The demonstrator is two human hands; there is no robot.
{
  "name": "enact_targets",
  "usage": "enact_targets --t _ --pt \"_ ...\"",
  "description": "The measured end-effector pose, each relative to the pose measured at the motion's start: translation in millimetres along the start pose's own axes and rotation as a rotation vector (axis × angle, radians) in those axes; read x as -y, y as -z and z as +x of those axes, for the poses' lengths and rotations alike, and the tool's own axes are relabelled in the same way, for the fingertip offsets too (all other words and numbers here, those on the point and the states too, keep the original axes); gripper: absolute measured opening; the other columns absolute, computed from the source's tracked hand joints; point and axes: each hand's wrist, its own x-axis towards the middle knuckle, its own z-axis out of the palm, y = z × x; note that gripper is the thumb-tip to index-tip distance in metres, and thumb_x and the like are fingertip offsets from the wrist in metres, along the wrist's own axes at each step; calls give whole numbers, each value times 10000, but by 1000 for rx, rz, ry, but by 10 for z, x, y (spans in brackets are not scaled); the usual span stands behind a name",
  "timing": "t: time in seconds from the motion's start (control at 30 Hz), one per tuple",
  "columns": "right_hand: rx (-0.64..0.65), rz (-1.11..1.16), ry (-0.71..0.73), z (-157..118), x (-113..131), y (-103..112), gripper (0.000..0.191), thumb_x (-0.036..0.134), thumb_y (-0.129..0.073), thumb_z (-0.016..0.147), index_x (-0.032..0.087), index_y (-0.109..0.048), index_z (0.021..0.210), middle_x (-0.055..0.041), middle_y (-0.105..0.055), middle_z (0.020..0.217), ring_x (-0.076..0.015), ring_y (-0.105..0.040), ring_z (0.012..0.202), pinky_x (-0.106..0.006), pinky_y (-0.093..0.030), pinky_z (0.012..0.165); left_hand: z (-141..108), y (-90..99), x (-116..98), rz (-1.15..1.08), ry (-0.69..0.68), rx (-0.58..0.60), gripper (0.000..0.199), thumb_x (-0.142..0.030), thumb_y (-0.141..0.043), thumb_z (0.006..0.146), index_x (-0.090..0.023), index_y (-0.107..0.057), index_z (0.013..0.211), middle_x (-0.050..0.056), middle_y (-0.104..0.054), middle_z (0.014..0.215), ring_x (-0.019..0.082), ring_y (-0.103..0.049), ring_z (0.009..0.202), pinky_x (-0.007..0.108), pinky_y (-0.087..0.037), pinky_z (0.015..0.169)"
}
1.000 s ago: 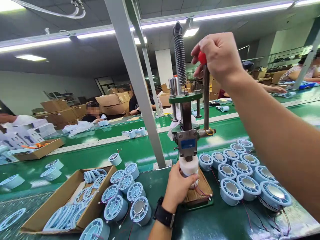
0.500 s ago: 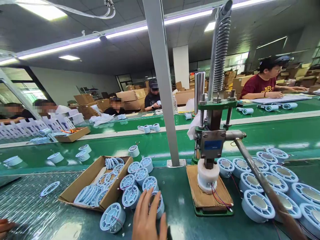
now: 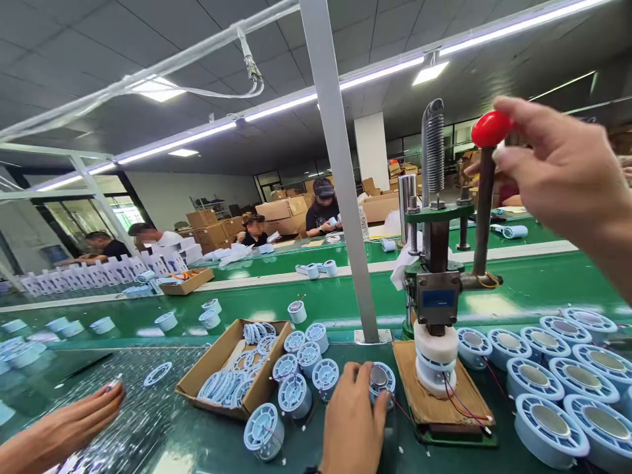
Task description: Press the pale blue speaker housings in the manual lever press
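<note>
Right hand (image 3: 555,168) up high, left hand (image 3: 351,415) down low

From my remote seat I see the right hand between two and three o'clock, curled loosely about a glossy red ball knob (image 3: 490,129); the thumb lies at the knob's underside and a fingertip shows behind the dark steel lever (image 3: 484,210) below it, though how tightly it grips I cannot tell; the lever stands nearly upright on a green-and-grey metal press (image 3: 438,296), at three to four o'clock.

The left hand, at half past five, has fingers and thumb around the rim of a light-blue round plastic housing with a silver disc (image 3: 379,376), at five o'clock; whether that grasp is closed I cannot tell.

Between four and five, the press's ram ends at a thick white plastic cap (image 3: 435,343); under it sits a second light-blue housing (image 3: 434,372), its thin wires trailing over a brown board (image 3: 471,398); more disc-topped housings (image 3: 536,375) crowd four o'clock.

At seven, a cardboard tray (image 3: 266,382) holds light-blue plastic rings (image 3: 222,390); at eight, another person's hand (image 3: 81,415) lies open.
</note>
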Motion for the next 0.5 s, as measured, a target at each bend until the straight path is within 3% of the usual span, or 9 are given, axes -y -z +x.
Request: enact_targets --t 0.07,0.17,0.27,0.33,0.4,0.5 --pt "-78 -2 -5 -399 -33 -13 510 263 -536 892 215 -495 1397 -69 -636 1248 -145 -670 997 -328 -515 831 79 294 244 -6 6 -61 351 -303 -436 921 -212 -617 1208 99 -665 1180 234 -664 1046 356 -528 921" --pt "-215 82 -165 -1343 -176 -161 438 286 -584 870 307 -550 1306 -74 -650 1193 -210 -655 1064 -408 -538 936 315 810 964 160 99 -126 430 -376 -341 928 -176 -631 1174 120 -686 1202 250 -658 1077 364 -495 961" --pt "-80 191 -402 -2196 -364 -498 627 386 -591 862 315 -355 1438 -104 -535 1345 -281 -577 1197 -532 -472 1018 676 1177 1718 293 197 -27 460 -389 -368 869 -127 -661 1110 168 -727 1121 329 -677 1045 402 -503 900" --pt "73 184 -504 -2500 -451 -748 754 395 -591 857 259 -226 1502 -130 -468 1425 -291 -529 1264 -544 -406 1076 884 1258 2058 300 192 38 406 -399 -442 797 -125 -703 945 180 -760 998 365 -699 979 405 -516 847" --pt "163 199 -550 -2601 -488 -946 785 364 -597 850 216 -200 1511 -135 -501 1409 -271 -548 1253 -482 -415 1082 999 1231 2268 291 166 91 329 -400 -501 730 -158 -707 814 144 -778 905 351 -720 928 370 -528 811" --pt "115 214 -583 -2592 -506 -1103 787 335 -625 823 210 -235 1496 -111 -608 1299 -242 -625 1157 -393 -484 1019 1018 1109 2471 282 125 113 250 -375 -530 666 -191 -693 712 77 -781 806 303 -735 876 326 -526 798"
